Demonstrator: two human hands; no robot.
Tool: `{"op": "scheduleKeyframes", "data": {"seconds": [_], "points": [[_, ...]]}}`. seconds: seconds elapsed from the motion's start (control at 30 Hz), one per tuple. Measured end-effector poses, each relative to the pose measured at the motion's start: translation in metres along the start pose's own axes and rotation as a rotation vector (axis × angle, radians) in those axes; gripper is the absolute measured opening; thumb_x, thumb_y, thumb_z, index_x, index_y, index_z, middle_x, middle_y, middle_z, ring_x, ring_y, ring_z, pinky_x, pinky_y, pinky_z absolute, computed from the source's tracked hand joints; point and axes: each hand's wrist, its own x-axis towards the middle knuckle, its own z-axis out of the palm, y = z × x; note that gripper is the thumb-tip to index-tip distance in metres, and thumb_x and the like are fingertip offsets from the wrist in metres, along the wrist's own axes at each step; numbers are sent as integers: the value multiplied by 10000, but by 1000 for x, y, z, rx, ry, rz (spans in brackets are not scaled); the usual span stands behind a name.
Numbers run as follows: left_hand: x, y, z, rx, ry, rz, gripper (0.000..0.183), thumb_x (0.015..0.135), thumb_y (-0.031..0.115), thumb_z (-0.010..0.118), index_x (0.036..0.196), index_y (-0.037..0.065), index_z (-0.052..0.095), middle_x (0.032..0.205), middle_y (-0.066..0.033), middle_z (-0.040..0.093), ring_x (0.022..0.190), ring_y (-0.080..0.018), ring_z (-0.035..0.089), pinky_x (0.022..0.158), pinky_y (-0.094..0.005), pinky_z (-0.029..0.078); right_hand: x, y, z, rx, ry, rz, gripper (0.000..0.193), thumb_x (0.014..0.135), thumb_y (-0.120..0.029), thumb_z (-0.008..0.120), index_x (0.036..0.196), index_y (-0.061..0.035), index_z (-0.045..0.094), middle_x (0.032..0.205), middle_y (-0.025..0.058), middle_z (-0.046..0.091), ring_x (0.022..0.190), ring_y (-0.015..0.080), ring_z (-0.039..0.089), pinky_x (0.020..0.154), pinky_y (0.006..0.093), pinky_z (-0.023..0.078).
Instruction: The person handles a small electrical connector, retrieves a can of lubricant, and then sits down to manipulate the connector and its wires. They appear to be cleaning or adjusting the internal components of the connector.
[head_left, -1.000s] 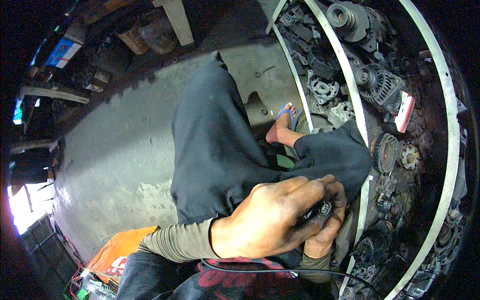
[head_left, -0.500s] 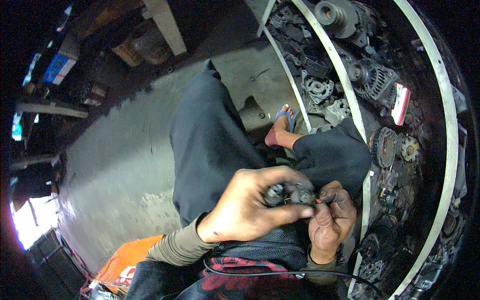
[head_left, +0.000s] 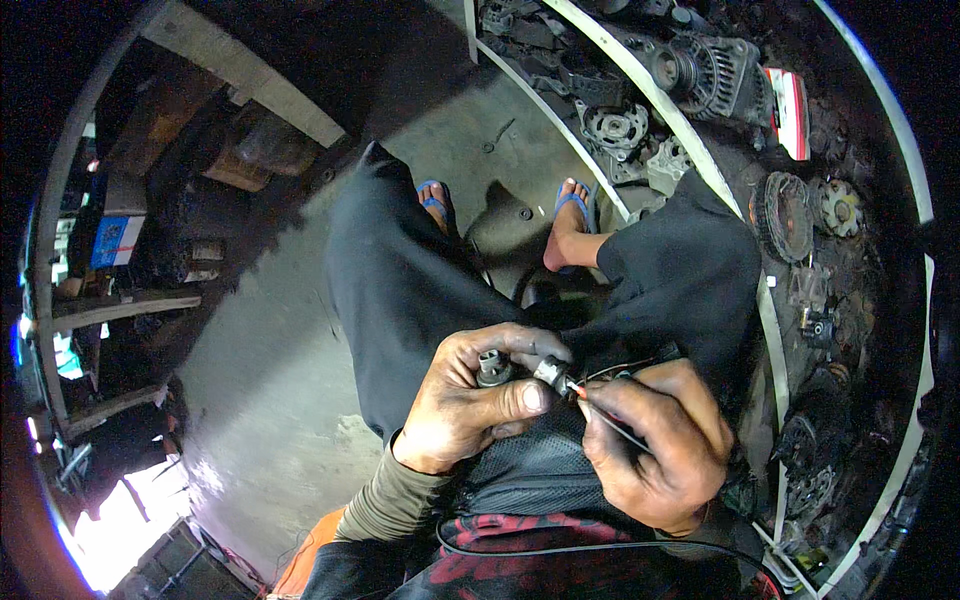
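One small grimy metal part

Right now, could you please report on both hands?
Left hand grips small metal part. Right hand holds thin probe at its tip. Nothing in between.

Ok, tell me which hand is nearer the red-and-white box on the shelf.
Right. The right hand sits below the red-and-white box, on its side; the left hand, gripping a small metal part, is farther left.
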Motion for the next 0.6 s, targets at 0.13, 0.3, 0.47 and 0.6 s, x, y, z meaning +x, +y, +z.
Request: {"op": "scheduleKeyframes", "data": {"seconds": [0.13,0.3,0.47,0.6], "points": [[0,-3,-6,-26,-85,-13,395,837,119,819,1172,-16,660,900,-18,680,604,-35,483,482,-192,326,-3,1,-2,-81,5,-72,288,725,71,762,1002,8,710,839,115,643,662,220,649,580,314,520],[-1,-3,-6,63,-38,-7,407,814,140,840,1154,-11,673,888,-18,679,613,-34,494,487,-191,338,-10,7,6,-89,18,-90,322,701,90,768,1007,9,708,819,103,630,640,205,632,564,306,509],[4,-5,-2,56,-59,-31,412,812,144,841,1156,-11,674,884,-18,679,614,-39,496,490,-193,341,-17,7,4,-152,65,-99,327,695,94,772,1002,2,708,815,94,619,639,195,625,555,302,502],[1,-7,-3,-58,-72,-79,409,813,142,840,1154,-12,676,882,-17,679,613,-39,491,489,-196,339,-17,6,5,-145,92,-110,326,694,92,771,1001,3,705,814,93,615,640,196,619,550,302,498]]}}
